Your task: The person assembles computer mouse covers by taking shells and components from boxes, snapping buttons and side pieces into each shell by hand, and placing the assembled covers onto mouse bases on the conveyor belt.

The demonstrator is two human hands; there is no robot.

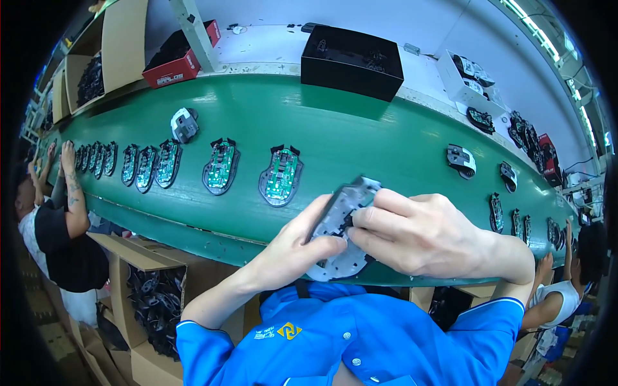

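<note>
My left hand point(288, 247) grips a grey computer mouse shell point(342, 265) over the near edge of the green belt, thumb across its inner side. The shell is tilted, with its hollow side and black inner parts facing up. Pressed together over the middle of the shell are the fingertips of my right hand point(428, 237); whatever they pinch is too small and hidden to make out. Just beyond my left hand lies a mouse base point(281, 177) with a green circuit board, and another base point(221, 167) is to its left.
The green belt point(360, 138) carries more mouse bases point(167, 164) leftward and grey-white shells point(461, 161) rightward. A black box point(351, 83) stands behind it. Below left, a cardboard carton point(138, 254) holds black parts. People work at both sides point(67, 231).
</note>
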